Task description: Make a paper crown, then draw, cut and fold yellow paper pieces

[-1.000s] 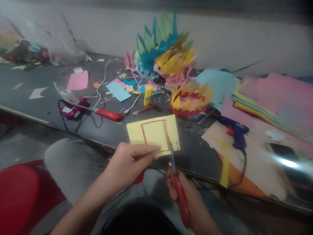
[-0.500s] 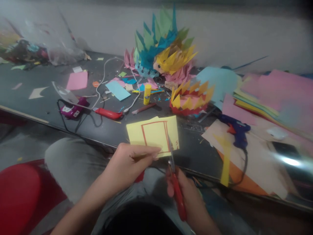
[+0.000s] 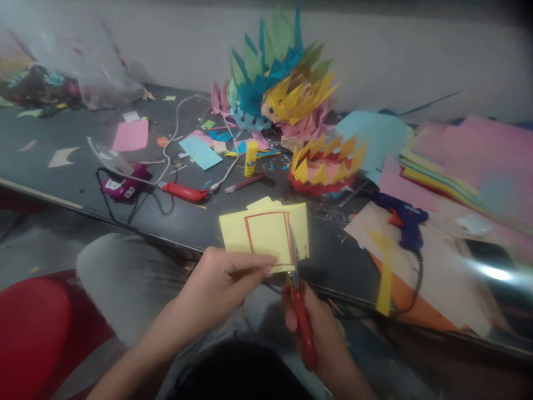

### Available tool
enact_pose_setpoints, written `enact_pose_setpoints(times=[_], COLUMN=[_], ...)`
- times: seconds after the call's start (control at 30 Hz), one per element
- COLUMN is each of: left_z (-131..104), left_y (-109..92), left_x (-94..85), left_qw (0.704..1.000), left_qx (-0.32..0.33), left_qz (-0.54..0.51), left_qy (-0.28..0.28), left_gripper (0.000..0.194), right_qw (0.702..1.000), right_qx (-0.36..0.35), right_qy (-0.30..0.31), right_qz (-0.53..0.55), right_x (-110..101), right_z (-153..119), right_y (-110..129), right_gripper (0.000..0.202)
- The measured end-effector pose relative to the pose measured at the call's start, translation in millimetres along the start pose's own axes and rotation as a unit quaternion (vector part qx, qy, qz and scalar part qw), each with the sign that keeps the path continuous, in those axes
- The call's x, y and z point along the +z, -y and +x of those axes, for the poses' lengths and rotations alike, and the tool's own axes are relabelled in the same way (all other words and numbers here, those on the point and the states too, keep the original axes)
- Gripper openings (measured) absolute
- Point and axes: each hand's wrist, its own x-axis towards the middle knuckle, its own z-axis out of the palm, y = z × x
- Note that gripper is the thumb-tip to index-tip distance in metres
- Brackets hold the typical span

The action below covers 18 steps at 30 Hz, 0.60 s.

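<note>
My left hand [image 3: 233,278] pinches the lower edge of a yellow sheet of paper [image 3: 268,233] between thumb and fingers. A red-brown rectangle is drawn on the sheet, and a second yellow layer peeks out behind its top edge. Wrapped round the red handles of a pair of scissors [image 3: 303,328] is my right hand [image 3: 316,322]. The blades point away from me and lie along the right-hand drawn line, at the paper's lower right. The part of the sheet behind my left fingers is hidden.
Behind the paper stand a glue stick [image 3: 250,159], a red-and-yellow paper ring [image 3: 327,166] and a tall spiky paper model [image 3: 278,83]. A blue glue gun [image 3: 402,216] lies right, by stacked coloured sheets [image 3: 470,150]. Left are a red-handled tool [image 3: 185,192] and a purple socket block [image 3: 127,182].
The yellow sheet and my left hand have shifted slightly right and down. More of the rear yellow layer shows above the top edge. The scissors stay at the right-hand line.
</note>
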Motion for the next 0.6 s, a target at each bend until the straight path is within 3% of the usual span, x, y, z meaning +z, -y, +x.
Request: enact_pose_setpoints(times=[0.4,0.6], left_z=[-1.0,-1.5], left_y=[-1.5,1.1], left_x=[1.1,3.1], left_qw=[1.0,0.999], left_qx=[0.018,0.018], left_qz=[-0.017,-0.026], left_qy=[0.014,0.016], left_gripper=[0.021,0.021], right_qw=[1.0,1.0], right_qx=[0.023,-0.007], right_qy=[0.013,0.003], right_qz=[0.011,0.004], right_x=[-1.6,-0.8], right_z=[0.2,0.8], right_y=[3.2,3.3], right_gripper=[0.033,0.027])
